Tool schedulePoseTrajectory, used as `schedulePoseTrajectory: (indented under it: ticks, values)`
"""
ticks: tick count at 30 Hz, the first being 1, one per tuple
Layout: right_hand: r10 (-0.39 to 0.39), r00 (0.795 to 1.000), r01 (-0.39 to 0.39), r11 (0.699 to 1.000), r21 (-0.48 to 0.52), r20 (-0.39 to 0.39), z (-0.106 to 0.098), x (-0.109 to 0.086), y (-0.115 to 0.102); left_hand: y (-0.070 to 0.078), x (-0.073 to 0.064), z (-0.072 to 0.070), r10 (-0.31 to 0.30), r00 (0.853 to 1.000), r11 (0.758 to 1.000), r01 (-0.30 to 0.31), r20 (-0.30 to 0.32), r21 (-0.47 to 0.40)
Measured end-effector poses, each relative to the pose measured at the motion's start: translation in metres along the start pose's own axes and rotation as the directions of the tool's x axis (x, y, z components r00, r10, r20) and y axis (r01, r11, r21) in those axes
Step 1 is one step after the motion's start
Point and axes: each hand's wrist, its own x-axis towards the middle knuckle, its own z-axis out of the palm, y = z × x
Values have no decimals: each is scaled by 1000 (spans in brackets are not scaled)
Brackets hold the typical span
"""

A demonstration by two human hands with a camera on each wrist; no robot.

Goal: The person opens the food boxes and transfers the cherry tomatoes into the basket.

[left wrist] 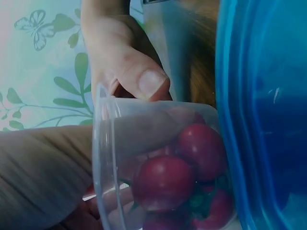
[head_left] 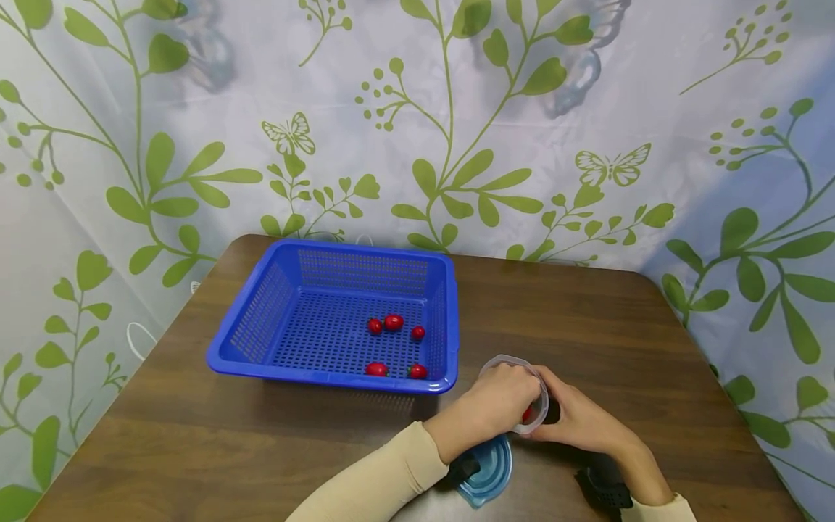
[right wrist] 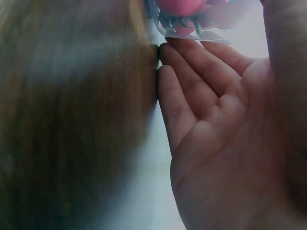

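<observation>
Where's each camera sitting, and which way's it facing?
Head: on the head, facing forward and down at blue basket and clear container; left hand and right hand show.
Left wrist: on that wrist, facing tomatoes through the container's side; both hands show.
Right wrist: on that wrist, facing the container; right palm and fingers show.
Wrist views share container and tomatoes.

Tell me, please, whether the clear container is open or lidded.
Open: the left hand reaches into the clear container; a blue lid lies beside it.
</observation>
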Motion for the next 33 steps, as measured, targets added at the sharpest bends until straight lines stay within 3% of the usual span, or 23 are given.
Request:
schedulePoseTrajectory:
  ticks: [5, 11, 16, 27, 33]
  values:
    - [0, 1000, 0, 1000, -3, 3, -1, -1, 0, -2, 3, 1, 12, 1000, 1000, -12, 23, 0]
    - [-28, 999, 28, 999, 20, 22, -2, -1, 1, -7, 7, -1, 16, 992, 992, 0, 125, -124]
    - [-36, 999, 34, 999, 39, 31, -2, 0, 0, -11, 6, -4, 23, 986, 984, 7, 166, -177]
    - [-49, 999, 48, 999, 15, 16, -2, 0, -1, -15, 5, -6, 62, 986, 984, -34, 155, -177]
    - [-47, 999, 47, 999, 9, 4, -1, 0, 0, -16, 3, -10, 47, 988, 980, -17, 144, -197]
